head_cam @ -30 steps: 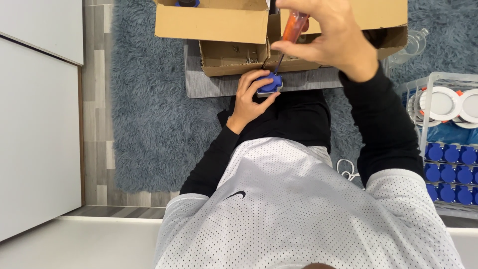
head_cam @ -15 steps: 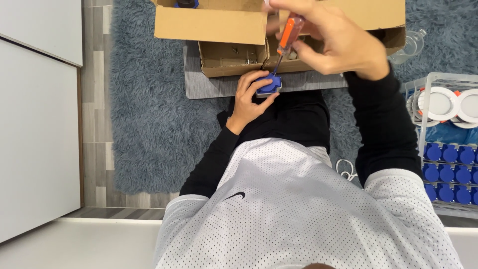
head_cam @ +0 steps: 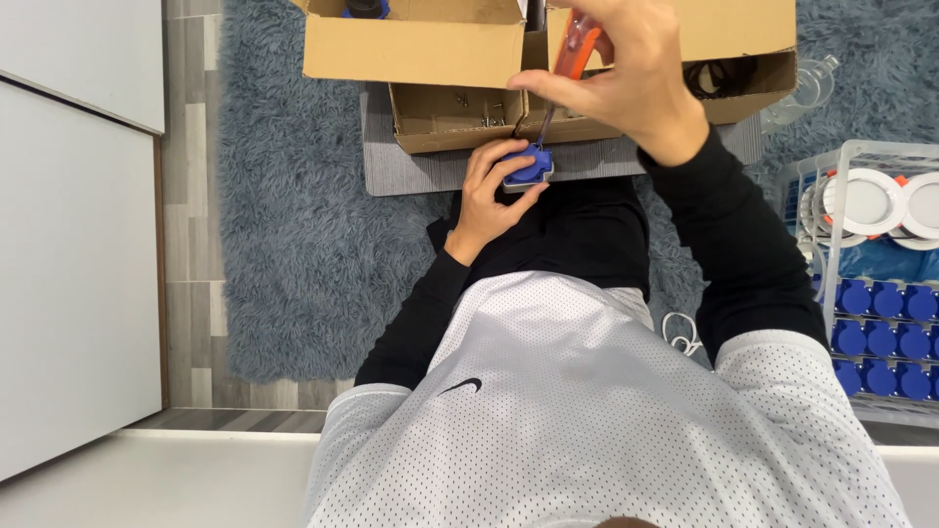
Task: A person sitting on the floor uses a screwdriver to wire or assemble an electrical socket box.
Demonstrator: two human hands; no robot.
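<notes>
The left hand (head_cam: 492, 191) grasps a small blue plastic socket-like part with a pale grey base (head_cam: 529, 167), fingers curled around its near side and thumb pressed along its edge. The part is squarish with rounded corners, its blue face turned upward and a thin light rim showing beneath it. It sits just in front of the open brown cardboard box (head_cam: 411, 49), over the near edge of the grey ribbed mat (head_cam: 411, 171) on which the box stands.

The right hand (head_cam: 626, 73) is clenched around the orange translucent handle of a screwdriver (head_cam: 577, 49), above the box's centre flaps. The thin metal shaft slants down from the handle, and its tip meets the top of the blue part.

Under the mat and the box lies a shaggy blue-grey rug (head_cam: 293, 244). Right of the box stands a clear wire-framed rack (head_cam: 831, 166) holding round white discs and rows of blue caps. Left of the box, past the rug's edge, stands a white cabinet (head_cam: 78, 244).
</notes>
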